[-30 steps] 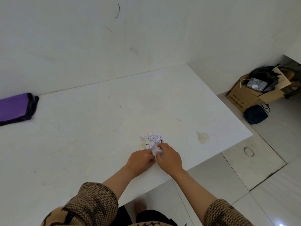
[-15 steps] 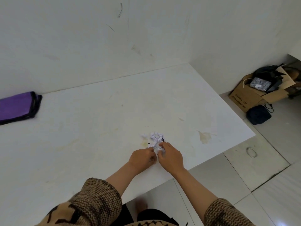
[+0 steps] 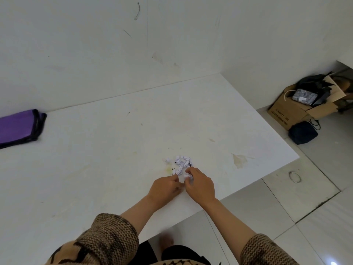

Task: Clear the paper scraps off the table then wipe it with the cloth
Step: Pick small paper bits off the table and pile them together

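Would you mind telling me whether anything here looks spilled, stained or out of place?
Yes: a brownish stain marks the table near its right edge, a yellowish spot sits beside the paper scraps, and a ring lies loose on the floor tiles.

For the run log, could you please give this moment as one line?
phase: gathering paper scraps | right hand: pinching scraps | left hand: at scraps, grip unclear | purple cloth: untouched, far left

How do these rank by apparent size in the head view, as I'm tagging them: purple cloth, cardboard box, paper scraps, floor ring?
1. cardboard box, though farther away.
2. purple cloth, cut off at the frame edge, so this order is unsure.
3. paper scraps, as a pile.
4. ring on the floor.
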{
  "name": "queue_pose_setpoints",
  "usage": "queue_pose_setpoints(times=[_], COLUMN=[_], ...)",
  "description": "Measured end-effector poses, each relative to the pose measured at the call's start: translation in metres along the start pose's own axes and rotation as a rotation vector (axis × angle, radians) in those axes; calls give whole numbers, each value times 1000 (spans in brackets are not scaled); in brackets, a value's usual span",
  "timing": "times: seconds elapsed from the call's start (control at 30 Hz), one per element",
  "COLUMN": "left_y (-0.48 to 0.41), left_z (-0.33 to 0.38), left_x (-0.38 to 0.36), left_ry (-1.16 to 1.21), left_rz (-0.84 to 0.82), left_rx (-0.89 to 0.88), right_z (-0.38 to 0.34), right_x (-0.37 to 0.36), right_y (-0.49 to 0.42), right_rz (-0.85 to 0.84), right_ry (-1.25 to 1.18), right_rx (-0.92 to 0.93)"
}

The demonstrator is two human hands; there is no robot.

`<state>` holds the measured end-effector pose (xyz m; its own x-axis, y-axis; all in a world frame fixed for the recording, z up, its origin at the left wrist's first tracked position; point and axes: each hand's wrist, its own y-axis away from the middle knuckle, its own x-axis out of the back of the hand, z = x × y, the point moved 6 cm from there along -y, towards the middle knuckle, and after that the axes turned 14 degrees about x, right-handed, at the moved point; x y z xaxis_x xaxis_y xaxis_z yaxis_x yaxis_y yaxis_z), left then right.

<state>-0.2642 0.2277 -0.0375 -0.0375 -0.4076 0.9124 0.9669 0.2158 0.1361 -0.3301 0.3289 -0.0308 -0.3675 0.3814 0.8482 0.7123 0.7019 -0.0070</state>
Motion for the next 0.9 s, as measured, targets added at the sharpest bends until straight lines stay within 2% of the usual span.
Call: queue_pose_setpoints(times=[0.13,0.23,0.37,0.43,0.5,0.7,0.8,0.9], left_y=[4,-1,-7,-6,-3,0,2,7], left_z=[1,-1,5,13,16,19,12,1], left_x=[-1,3,3,4,-5,-19,-12,-9], left_ry=[0,75,-44,-198,-345,-365,-209,67], left_rz=[1,-28,-40,5,-46,-63,-76,-244], left_rx=[-54,78,156,75,61,-24,31,62], right_z=[0,0,-1,-1,-1,-1,0,0], right_x=[0,0,1,1,1,1,1,1], right_y=[1,2,2,2,1,2,1,1], right_rz=[6,7,10,7,9,10,6,11], right_ry=[3,-3,-1,-6,-10,-15,-18,-7], right_rx=[12,11,11,7,2,-8,-5,1])
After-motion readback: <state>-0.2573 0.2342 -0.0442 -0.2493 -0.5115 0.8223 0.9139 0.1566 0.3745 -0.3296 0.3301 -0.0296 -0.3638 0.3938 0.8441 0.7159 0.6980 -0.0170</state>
